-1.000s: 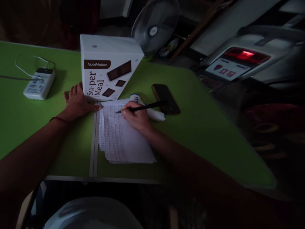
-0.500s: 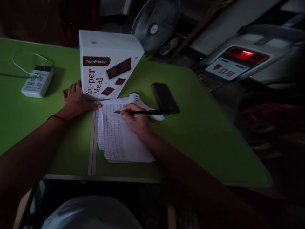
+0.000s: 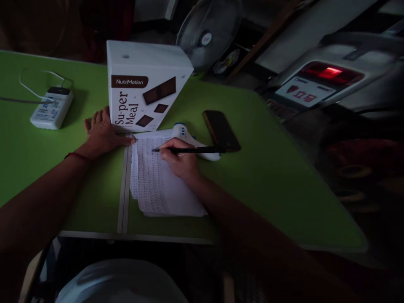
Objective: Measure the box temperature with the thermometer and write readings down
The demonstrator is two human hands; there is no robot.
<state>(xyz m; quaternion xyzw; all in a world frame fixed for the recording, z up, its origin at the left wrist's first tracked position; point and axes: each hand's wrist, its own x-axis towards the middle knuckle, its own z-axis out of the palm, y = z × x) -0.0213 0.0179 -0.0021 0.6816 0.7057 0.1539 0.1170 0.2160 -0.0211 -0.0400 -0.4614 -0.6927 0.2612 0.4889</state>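
My right hand (image 3: 181, 159) is closed round a black pen (image 3: 202, 149), its tip at the upper part of a sheet of paper. The sheets (image 3: 154, 185) lie in a loose stack, with rows of handwriting down the left side and a blank strip on the right. Spread flat on the table, my left hand (image 3: 102, 132) rests its thumb at the stack's top left corner. Its fingers are beside the lower left edge of a white NutriMotion box (image 3: 135, 101). Partly behind my right hand lies a white and blue handheld thermometer-like device (image 3: 183, 132).
A dark phone (image 3: 221, 130) lies right of the papers on the green table (image 3: 271, 181). A white power strip (image 3: 52, 109) with cables sits at the left. Beyond the table stand a fan (image 3: 206, 38) and a machine with a red-lit display (image 3: 331, 73).
The whole view has shifted slightly, so things appear a little further right. Both hands keep nearly the same places, and the pen tip stays at about the same spot on the paper.
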